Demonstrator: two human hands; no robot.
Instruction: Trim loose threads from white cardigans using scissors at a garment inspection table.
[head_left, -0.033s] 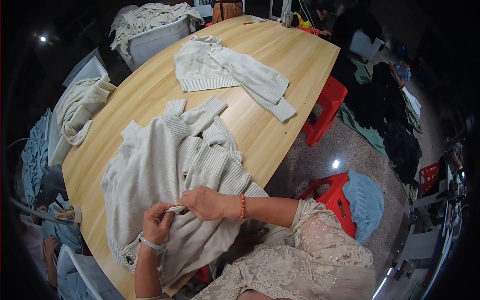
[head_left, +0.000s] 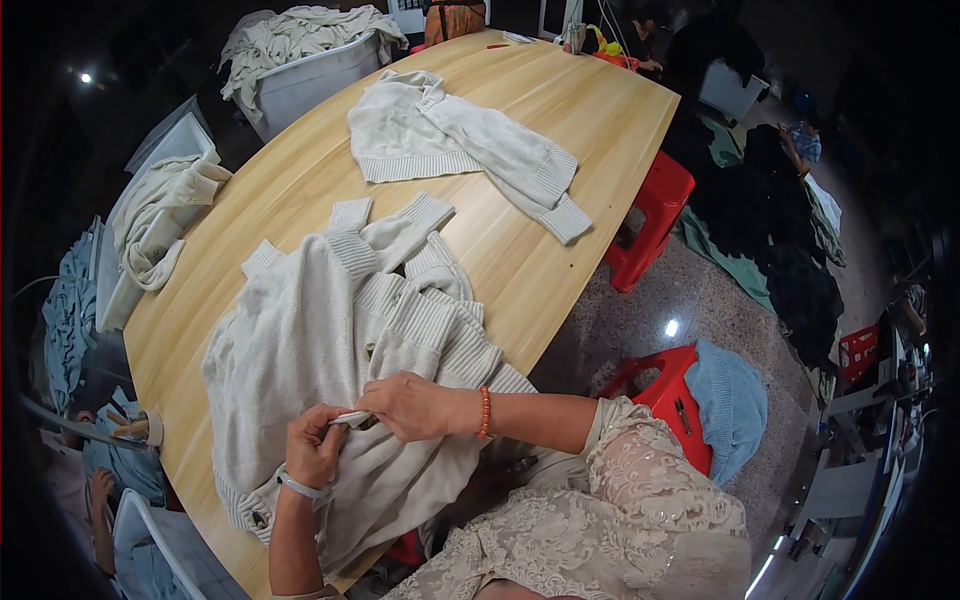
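Nothing shifted since earlier frame | my left hand (head_left: 312, 447) and right hand (head_left: 408, 404) both pinched on cream sweater (head_left: 300, 340) on tabletop (head_left: 560, 110) | soft, floppy, light; I'd take its ribbed hem.

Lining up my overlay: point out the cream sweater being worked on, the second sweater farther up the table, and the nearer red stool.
cream sweater (head_left: 300, 340), head view, on its flat body panel
second sweater (head_left: 400, 135), head view, on its body
red stool (head_left: 665, 395), head view, on its seat

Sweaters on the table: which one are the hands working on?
The near cream sweater, bunched at the table's front edge. Left hand and right hand pinch its fabric together. The other sweater lies untouched farther up the table.
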